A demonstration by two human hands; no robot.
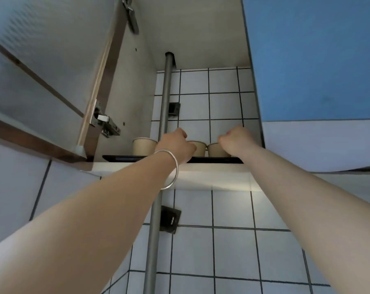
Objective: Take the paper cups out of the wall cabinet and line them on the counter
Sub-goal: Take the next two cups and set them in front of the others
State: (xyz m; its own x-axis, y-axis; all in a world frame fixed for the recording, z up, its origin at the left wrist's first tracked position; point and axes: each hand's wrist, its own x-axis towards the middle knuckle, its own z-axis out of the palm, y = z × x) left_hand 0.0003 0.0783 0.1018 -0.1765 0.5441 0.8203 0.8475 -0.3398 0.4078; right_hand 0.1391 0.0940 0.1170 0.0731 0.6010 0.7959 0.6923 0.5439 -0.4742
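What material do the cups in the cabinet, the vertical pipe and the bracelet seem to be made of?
Cups: probably paper, matte beige with rolled rims. Pipe: likely metal, dull grey, smooth and cylindrical. Bracelet on the left wrist: apparently silver-coloured metal, thin and shiny.

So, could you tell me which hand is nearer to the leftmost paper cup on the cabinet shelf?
Left. The left hand is just right of the leftmost paper cup; the right hand is farther right, at another cup.

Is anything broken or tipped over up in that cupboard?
Nothing stands out. Three tan paper cups stand upright on the black tray in the open cabinet, none visibly spilled or crushed. The left hand and right hand reach in at them.
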